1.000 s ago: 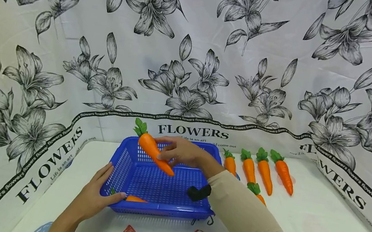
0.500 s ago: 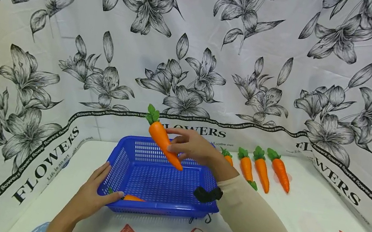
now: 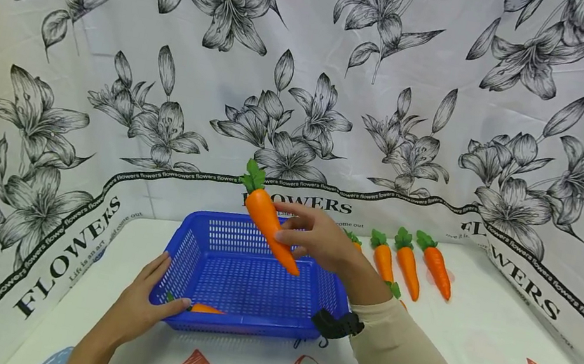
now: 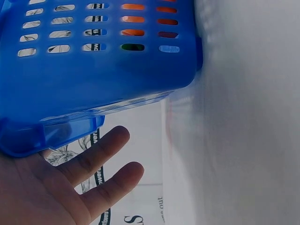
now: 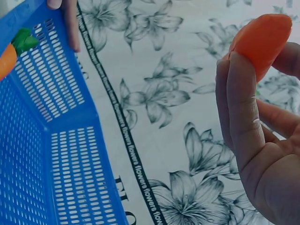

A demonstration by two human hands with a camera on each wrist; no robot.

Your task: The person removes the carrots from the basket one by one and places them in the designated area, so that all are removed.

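Observation:
My right hand pinches an orange toy carrot with green leaves between thumb and fingertips. The carrot hangs tilted over the blue plastic basket, leaves up to the left and tip down to the right. In the right wrist view its orange body shows at the fingertips. My left hand grips the basket's near left corner, thumb over the rim. Two of its fingers stretch along the outside below the rim in the left wrist view. Another carrot lies inside along the near wall, partly hidden by it.
Right of the basket several carrots lie on the white tablecloth, among them one at the far right and one beside it. My right forearm partly covers others. A flower-print curtain hangs behind. A dark strap circles my right wrist.
My right hand has lifted the carrot and moved it slightly to the right above the basket. The left hand stays at the basket's corner, and the whole view has shifted a little.

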